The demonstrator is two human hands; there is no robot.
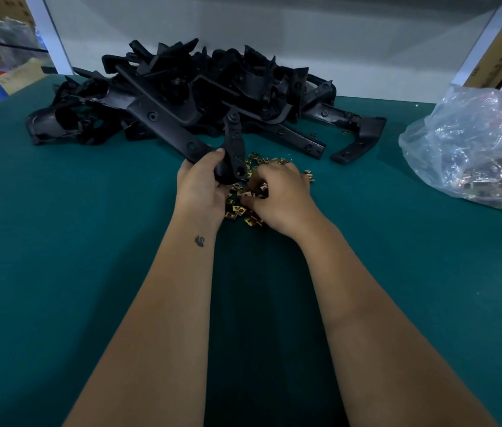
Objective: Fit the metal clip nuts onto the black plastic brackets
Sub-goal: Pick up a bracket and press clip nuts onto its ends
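We see the left hand [201, 183] gripping one black bracket [233, 143] upright above the clip nuts [245, 211] mid-worktop [59, 241], its holes accessible; right hand [277, 195] fingers curl, picking a nut.

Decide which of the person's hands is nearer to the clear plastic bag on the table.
Right. The right hand rests on the small metal clips, on the side toward the plastic bag; the left hand holds a black bracket farther away.
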